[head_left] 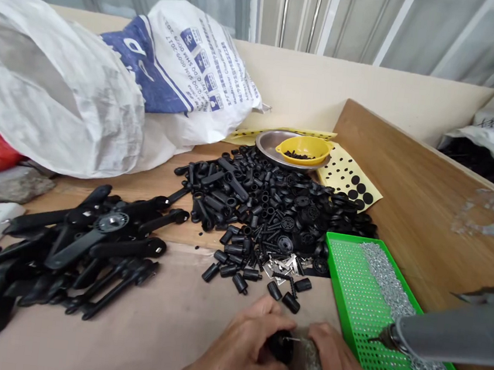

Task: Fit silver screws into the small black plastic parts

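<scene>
Pale metal-framed panels close off the back of a cluttered wooden surface [423,186], which is partly covered near the front by a sheet of brown cardboard [161,329]. At the bottom edge, the left hand [240,352] is clenched around a small black round part [282,346], fingers curled over it from the left, while the right hand [338,365] meets it from the other side, pinching a thin silver screw [295,339] against the part; a cluster of more screws seems to lie under the right palm, though that is hard to make out. Just beside the right hand stands a green perforated tray [352,278] with a long drift of silver screws [389,285] along its right side. A grey power screwdriver [447,332] lies across the tray's right edge, its tip pointing toward the hands, held by no one. Behind the hands a big heap of small black plastic parts [266,205] spreads over the surface, with a few short black cylinders [241,275] and some shiny metal clips [285,264] strewn at its near edge. Further left lies a pile of long black plastic arms [68,248]. At the back sit a yellow bowl [304,150] inside a steel dish [269,143], a yellow sheet of black round stickers [353,178], and a large white sack with blue print [108,82].
</scene>
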### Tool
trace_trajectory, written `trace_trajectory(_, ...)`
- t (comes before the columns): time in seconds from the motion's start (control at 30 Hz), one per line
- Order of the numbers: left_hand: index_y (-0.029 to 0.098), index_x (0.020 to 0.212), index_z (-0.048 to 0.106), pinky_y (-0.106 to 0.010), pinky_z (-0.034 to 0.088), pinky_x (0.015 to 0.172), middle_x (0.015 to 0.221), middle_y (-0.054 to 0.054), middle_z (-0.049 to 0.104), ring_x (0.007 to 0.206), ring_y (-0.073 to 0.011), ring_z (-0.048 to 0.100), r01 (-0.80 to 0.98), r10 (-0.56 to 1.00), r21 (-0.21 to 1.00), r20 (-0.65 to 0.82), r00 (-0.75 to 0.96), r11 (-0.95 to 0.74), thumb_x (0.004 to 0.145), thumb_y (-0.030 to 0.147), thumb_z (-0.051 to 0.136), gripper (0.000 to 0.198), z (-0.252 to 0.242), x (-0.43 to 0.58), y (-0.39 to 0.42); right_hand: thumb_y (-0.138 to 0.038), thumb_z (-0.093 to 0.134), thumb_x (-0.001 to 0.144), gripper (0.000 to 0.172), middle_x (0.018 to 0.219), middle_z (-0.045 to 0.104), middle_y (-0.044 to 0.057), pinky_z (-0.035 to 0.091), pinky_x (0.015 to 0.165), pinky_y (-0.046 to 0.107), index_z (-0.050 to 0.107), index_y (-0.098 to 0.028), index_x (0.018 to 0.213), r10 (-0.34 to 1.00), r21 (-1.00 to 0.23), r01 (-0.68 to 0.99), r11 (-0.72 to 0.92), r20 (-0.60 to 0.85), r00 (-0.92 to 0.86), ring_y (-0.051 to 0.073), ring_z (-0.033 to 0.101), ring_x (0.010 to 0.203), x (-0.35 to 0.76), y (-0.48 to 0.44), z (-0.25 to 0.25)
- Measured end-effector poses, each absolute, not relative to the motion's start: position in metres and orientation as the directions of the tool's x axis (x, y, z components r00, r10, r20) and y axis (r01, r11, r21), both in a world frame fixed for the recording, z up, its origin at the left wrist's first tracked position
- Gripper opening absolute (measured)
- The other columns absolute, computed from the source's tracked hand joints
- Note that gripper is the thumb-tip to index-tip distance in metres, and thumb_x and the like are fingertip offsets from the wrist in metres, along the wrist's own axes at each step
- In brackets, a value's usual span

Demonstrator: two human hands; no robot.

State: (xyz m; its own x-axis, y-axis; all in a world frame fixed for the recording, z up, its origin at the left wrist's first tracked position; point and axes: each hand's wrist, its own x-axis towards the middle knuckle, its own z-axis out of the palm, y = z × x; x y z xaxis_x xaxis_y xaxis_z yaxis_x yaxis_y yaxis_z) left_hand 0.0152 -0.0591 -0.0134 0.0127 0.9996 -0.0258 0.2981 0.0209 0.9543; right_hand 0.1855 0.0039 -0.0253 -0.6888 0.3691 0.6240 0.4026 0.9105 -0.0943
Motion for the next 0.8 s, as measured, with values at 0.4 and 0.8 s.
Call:
trace_trajectory(0.4,0.015,0.097,0.069,-0.019,0.035,0.051,0.088,-0.002,0.046,0.066,-0.0117,0.049,-0.193,0.976,0.969,-0.179,-0.122,0.154,0.053,0.009,0.066,0.044,-0.034,0.025,-0.059,-0.025,0.042,0.089,0.024,0.085,0.066,0.015,0.054,0.066,0.029,0.053,-0.009,0.104,0.264,0.080,0.417,0.905,0.664,-0.700,0.023,0.067,0.075,0.194,0.011,-0.049)
trace_trajectory(0.8,0.018,0.114,0.064,-0.018,0.043,0.063,0.091,-0.005,0.061,0.073,-0.0117,0.055,-0.538,0.950,0.827,-0.278,-0.141,0.162,0.060,0.013,0.072,0.054,-0.054,0.034,-0.065,-0.027,0.039,0.090,0.026,0.086,0.066,0.015,0.053,0.068,0.030,0.055,-0.010,0.102,0.272,0.119,0.475,0.872,0.688,-0.672,0.023,0.066,0.078,0.195,0.009,-0.051)
